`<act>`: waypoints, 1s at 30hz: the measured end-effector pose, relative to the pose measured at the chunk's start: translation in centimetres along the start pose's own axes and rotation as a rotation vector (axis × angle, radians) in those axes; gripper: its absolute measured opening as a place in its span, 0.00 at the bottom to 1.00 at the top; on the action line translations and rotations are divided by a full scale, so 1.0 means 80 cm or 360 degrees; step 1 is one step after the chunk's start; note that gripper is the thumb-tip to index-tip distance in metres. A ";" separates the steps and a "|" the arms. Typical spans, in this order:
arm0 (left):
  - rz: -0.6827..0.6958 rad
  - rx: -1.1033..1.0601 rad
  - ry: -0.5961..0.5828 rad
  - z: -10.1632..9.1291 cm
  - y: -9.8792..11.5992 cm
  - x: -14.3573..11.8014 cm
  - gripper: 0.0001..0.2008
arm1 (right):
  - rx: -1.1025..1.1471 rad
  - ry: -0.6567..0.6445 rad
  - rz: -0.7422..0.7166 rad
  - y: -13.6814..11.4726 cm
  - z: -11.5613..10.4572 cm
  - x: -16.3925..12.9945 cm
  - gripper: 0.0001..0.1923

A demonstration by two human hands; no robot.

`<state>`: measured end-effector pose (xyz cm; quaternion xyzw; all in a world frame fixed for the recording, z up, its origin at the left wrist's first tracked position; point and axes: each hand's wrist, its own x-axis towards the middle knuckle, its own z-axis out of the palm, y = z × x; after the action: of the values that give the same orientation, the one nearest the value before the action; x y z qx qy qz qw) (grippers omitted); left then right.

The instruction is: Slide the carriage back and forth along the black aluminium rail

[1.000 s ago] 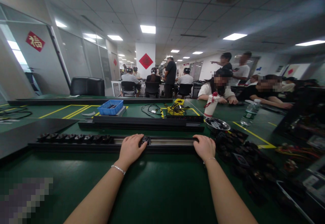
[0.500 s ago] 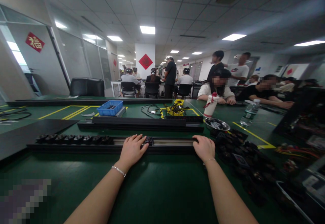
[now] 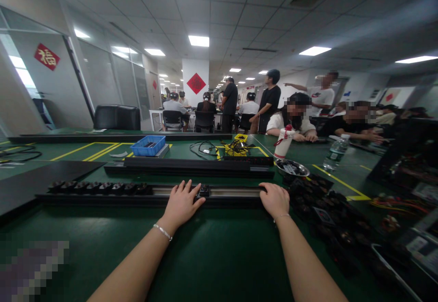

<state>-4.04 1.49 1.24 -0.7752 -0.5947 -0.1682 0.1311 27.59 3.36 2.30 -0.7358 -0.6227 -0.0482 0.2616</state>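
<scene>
A long black rail (image 3: 236,193) with a pale metal inner channel lies across the green table in front of me. My left hand (image 3: 182,201) rests on it with fingers spread, its fingertips beside a small black block (image 3: 204,190) seated in the channel. At the rail's right end is my right hand (image 3: 275,200), its fingers curled over the end and partly hidden. A row of black modules (image 3: 102,187) fills the left stretch of the rail.
Loose black modules (image 3: 328,215) are heaped to the right, near a metal bowl (image 3: 293,168), a white cup (image 3: 283,143) and a water bottle (image 3: 336,154). Behind the rail lie another black rail (image 3: 188,166) and a blue bin (image 3: 148,146). People sit and stand beyond.
My left hand and the small black block have moved slightly to the right along the rail. My right hand stays in place. In the background, one standing person has moved left and another points.
</scene>
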 end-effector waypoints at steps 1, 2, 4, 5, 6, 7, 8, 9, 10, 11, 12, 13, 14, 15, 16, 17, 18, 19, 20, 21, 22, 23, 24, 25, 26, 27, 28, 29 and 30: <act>0.0001 0.0001 -0.0003 0.000 0.001 0.000 0.29 | 0.0003 0.0001 0.0003 0.000 0.000 0.000 0.19; 0.0001 0.0002 -0.0006 0.000 0.001 0.000 0.29 | 0.0004 0.0001 0.0005 0.000 0.000 0.000 0.19; -0.0001 0.0006 -0.0011 0.000 0.002 0.000 0.28 | 0.0003 0.0005 0.0005 0.000 0.000 0.000 0.19; -0.0001 0.0007 -0.0013 0.001 0.002 0.000 0.29 | 0.0000 0.0006 0.0005 0.001 0.001 0.000 0.19; 0.0000 0.0007 -0.0010 0.001 0.002 0.000 0.29 | -0.0003 0.0007 0.0004 0.001 0.001 0.001 0.19; 0.0002 0.0006 0.0000 0.001 0.002 0.000 0.28 | -0.0005 0.0006 0.0004 0.001 0.001 0.001 0.19; 0.0005 0.0005 0.0017 0.001 0.002 0.000 0.28 | -0.0006 0.0005 0.0004 0.001 0.001 0.001 0.19; 0.0010 0.0002 0.0037 0.002 0.002 0.000 0.28 | -0.0006 0.0004 0.0004 0.001 0.001 0.001 0.19; 0.0017 -0.0003 0.0063 0.002 0.002 -0.001 0.28 | -0.0006 0.0004 0.0003 0.001 0.001 0.001 0.20; 0.0025 -0.0012 0.0093 0.002 0.003 -0.002 0.27 | -0.0007 0.0004 0.0002 0.001 0.001 0.001 0.20; 0.0036 -0.0026 0.0125 0.002 0.003 -0.002 0.26 | -0.0008 0.0004 0.0002 0.001 0.000 0.001 0.20; 0.0052 -0.0047 0.0157 0.002 0.004 -0.003 0.25 | -0.0011 0.0002 0.0004 0.001 0.000 0.001 0.20; 0.0069 -0.0070 0.0186 0.002 0.005 -0.004 0.24 | -0.0014 -0.0002 0.0007 0.001 0.000 0.001 0.20; 0.0087 -0.0093 0.0211 0.002 0.005 -0.004 0.22 | -0.0018 -0.0007 0.0011 0.001 0.000 0.001 0.20; 0.0103 -0.0112 0.0230 0.001 0.006 -0.004 0.21 | -0.0023 -0.0011 0.0016 0.001 0.000 0.002 0.20; 0.0116 -0.0127 0.0241 0.001 0.007 -0.004 0.20 | -0.0027 -0.0016 0.0019 0.001 0.000 0.002 0.20; 0.0123 -0.0137 0.0245 0.000 0.008 -0.005 0.20 | -0.0030 -0.0018 0.0019 0.002 0.000 0.002 0.20; 0.0123 -0.0144 0.0242 0.000 0.008 -0.005 0.19 | -0.0032 -0.0018 0.0015 0.002 0.000 0.002 0.20; 0.0121 -0.0148 0.0234 -0.001 0.009 -0.004 0.19 | -0.0035 -0.0016 0.0012 0.002 0.000 0.002 0.20; 0.0116 -0.0150 0.0224 -0.001 0.009 -0.004 0.19 | -0.0038 -0.0013 0.0011 0.002 0.000 0.002 0.20; 0.0113 -0.0151 0.0212 -0.001 0.009 -0.004 0.19 | -0.0042 -0.0012 0.0011 0.002 0.000 0.002 0.20; 0.0111 -0.0151 0.0199 -0.002 0.009 -0.004 0.18 | -0.0046 -0.0013 0.0012 0.002 0.000 0.002 0.20; 0.0110 -0.0152 0.0187 -0.002 0.009 -0.004 0.18 | -0.0050 -0.0016 0.0013 0.002 0.000 0.002 0.20; 0.0109 -0.0155 0.0175 -0.002 0.008 -0.004 0.18 | -0.0053 -0.0022 0.0012 0.002 -0.001 0.002 0.20; 0.0109 -0.0157 0.0163 -0.002 0.008 -0.004 0.18 | -0.0055 -0.0029 0.0008 0.002 -0.001 0.002 0.20; 0.0112 -0.0160 0.0152 -0.002 0.008 -0.004 0.18 | -0.0056 -0.0032 0.0004 0.002 -0.001 0.002 0.20; 0.0114 -0.0161 0.0143 -0.002 0.008 -0.003 0.18 | -0.0057 -0.0033 0.0001 0.002 -0.001 0.002 0.20; 0.0117 -0.0160 0.0138 -0.003 0.008 -0.003 0.18 | -0.0056 -0.0032 -0.0001 0.002 0.000 0.002 0.20; 0.0121 -0.0156 0.0135 -0.003 0.008 -0.003 0.18 | -0.0055 -0.0030 -0.0003 0.002 0.000 0.002 0.20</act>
<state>-3.53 1.03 1.32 -0.7949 -0.5497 -0.2247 0.1243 27.78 3.48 2.35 -0.7400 -0.6249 -0.0522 0.2431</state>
